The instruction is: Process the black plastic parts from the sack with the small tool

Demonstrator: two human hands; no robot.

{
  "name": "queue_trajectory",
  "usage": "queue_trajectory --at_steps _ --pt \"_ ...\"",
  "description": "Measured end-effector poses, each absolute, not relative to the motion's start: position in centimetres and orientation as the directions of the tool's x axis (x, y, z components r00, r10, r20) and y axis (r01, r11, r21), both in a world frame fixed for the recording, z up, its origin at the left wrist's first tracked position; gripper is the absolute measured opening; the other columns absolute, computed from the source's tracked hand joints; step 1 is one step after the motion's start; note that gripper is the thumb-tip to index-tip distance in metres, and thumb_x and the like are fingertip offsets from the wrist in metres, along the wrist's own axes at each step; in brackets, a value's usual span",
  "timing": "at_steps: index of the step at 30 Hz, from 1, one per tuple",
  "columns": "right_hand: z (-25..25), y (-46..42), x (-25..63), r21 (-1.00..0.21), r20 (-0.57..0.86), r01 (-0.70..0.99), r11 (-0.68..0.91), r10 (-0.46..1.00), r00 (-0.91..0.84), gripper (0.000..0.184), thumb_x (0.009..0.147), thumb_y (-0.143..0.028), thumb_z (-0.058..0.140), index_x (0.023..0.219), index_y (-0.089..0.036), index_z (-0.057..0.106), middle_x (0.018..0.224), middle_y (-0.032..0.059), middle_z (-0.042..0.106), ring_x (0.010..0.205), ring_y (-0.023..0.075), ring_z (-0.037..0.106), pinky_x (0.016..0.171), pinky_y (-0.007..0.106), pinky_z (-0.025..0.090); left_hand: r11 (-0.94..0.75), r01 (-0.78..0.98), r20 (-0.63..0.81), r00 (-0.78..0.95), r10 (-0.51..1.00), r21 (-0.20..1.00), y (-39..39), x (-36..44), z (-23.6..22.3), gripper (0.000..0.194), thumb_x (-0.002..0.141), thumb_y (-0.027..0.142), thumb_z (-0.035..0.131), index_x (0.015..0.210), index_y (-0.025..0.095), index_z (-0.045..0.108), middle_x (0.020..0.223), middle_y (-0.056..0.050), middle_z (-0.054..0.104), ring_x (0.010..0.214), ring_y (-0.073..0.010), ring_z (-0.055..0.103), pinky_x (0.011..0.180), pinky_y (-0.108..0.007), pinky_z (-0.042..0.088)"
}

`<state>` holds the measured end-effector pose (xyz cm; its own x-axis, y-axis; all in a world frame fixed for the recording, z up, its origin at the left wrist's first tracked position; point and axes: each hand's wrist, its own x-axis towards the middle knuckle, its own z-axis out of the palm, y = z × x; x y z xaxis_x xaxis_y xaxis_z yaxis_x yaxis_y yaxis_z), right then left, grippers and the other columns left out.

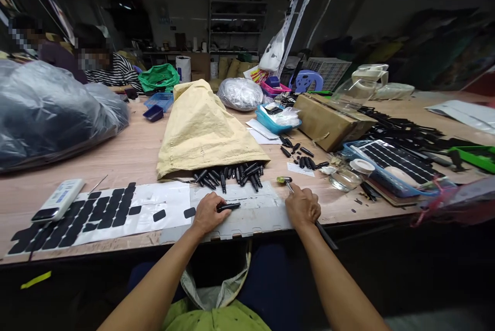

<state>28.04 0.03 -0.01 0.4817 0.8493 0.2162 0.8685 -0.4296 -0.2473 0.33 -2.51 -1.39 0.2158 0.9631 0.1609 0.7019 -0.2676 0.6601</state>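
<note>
- at the near edge of the bench (135, 148), left hand (208, 213): fingers closed on one end of a slim black piece (231, 207), its other end pointing right.
- right hand (302, 207): fingers clenched around a small hammer (285, 180), yellow-green tip above the fist, dark handle below.
- between the hands, a flat grey board (251, 220), beneath the held piece.
- just beyond, a pale yellow sack (209, 132), lying with its mouth toward the person; many similar black pieces (223, 181) at the opening.
- left, a white sheet (164, 198) bearing dark rounded patches (126, 199); a white device (59, 201) rests on the patches.
- right, loose black parts (305, 162), near a brown box (328, 120).
- far left, a plastic-wrapped bundle (54, 109).
</note>
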Motion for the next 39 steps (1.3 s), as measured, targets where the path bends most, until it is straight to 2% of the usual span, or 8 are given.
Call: queue_trajectory --at_steps 6,11,18,22,25,29,35,39 --pt "-1.7 0.8 28.0 -0.236 0.295 0.865 -0.443 0.816 0.498 0.037 0.091 -0.022 0.045 0.122 -0.022 0.063 0.102 0.0139 0.059 0.091 0.0244 0.051 0.072 0.036 0.035 -0.312 0.648 0.147 0.296 0.944 0.694 -2.6 0.1 -0.5 0.011 0.068 0.025 0.074 0.076 0.021 0.068 0.082 -0.001 0.060 0.085 -0.0193 0.055 0.076 -0.031 0.042" --pt "-1.8 0.9 28.0 -0.214 0.302 0.873 -0.438 0.821 0.485 0.036 0.091 -0.024 0.045 0.122 -0.021 0.063 0.103 0.0141 0.059 0.092 0.0250 0.052 0.072 0.036 0.036 -0.438 0.606 0.128 0.485 0.865 0.664 -4.6 -0.5 0.3 0.017 0.059 0.022 0.082 0.070 0.022 0.069 0.101 -0.002 0.061 0.096 -0.0217 0.055 0.089 -0.037 0.038" --pt "-2.2 1.0 28.1 -0.198 0.333 0.881 -0.430 0.816 0.473 0.035 0.092 -0.023 0.043 0.121 -0.021 0.063 0.103 0.0146 0.058 0.093 0.0257 0.052 0.071 0.035 0.036 -0.538 0.644 0.179 0.537 0.824 0.544 -9.7 -1.3 -0.3 0.033 0.057 0.029 0.084 0.086 0.025 0.068 0.126 -0.007 0.055 0.118 -0.0321 0.045 0.099 -0.046 0.035" --pt "-2.3 1.0 28.1 -0.195 0.339 0.881 -0.430 0.814 0.472 0.036 0.093 -0.023 0.041 0.120 -0.020 0.063 0.103 0.0147 0.058 0.093 0.0266 0.052 0.070 0.035 0.036 -0.447 0.707 0.245 0.376 0.894 0.548 -7.0 -1.6 0.7 0.029 0.074 0.042 0.072 0.096 0.023 0.066 0.111 -0.008 0.063 0.106 -0.0264 0.054 0.092 -0.041 0.043" --pt "-2.2 1.0 28.0 -0.193 0.333 0.881 -0.432 0.816 0.473 0.036 0.092 -0.023 0.042 0.122 -0.020 0.062 0.104 0.0145 0.058 0.094 0.0265 0.052 0.071 0.035 0.036 -0.186 0.815 0.280 0.031 0.960 0.549 -2.1 -2.2 2.2 0.024 0.085 0.039 0.058 0.099 0.020 0.066 0.100 -0.007 0.065 0.098 -0.0234 0.058 0.086 -0.036 0.047" --pt "-2.1 1.2 28.0 -0.198 0.318 0.878 -0.436 0.818 0.479 0.036 0.092 -0.023 0.042 0.122 -0.020 0.061 0.105 0.0140 0.057 0.096 0.0260 0.052 0.073 0.035 0.036 0.178 0.893 0.161 -0.265 0.951 0.414 3.6 -2.9 3.8 0.033 0.081 0.045 0.063 0.098 0.018 0.071 0.103 -0.010 0.065 0.102 -0.0284 0.057 0.082 -0.036 0.047" --pt "-2.2 1.3 28.1 -0.205 0.314 0.876 -0.437 0.818 0.482 0.036 0.092 -0.023 0.043 0.123 -0.021 0.060 0.106 0.0138 0.056 0.096 0.0258 0.051 0.073 0.035 0.037 0.199 0.908 0.102 -0.252 0.962 0.369 3.5 -3.9 3.3 0.023 0.080 0.041 0.065 0.091 0.023 0.073 0.104 -0.008 0.065 0.103 -0.0283 0.056 0.075 -0.033 0.044" --pt "-2.2 1.2 28.1 -0.205 0.318 0.877 -0.434 0.818 0.479 0.035 0.092 -0.023 0.042 0.122 -0.021 0.060 0.105 0.0134 0.056 0.096 0.0259 0.051 0.073 0.035 0.036 -0.013 0.890 0.192 -0.084 0.978 0.456 0.1 -3.6 2.1 0.018 0.083 0.036 0.063 0.092 0.022 0.069 0.097 -0.005 0.066 0.093 -0.0228 0.056 0.076 -0.031 0.043"
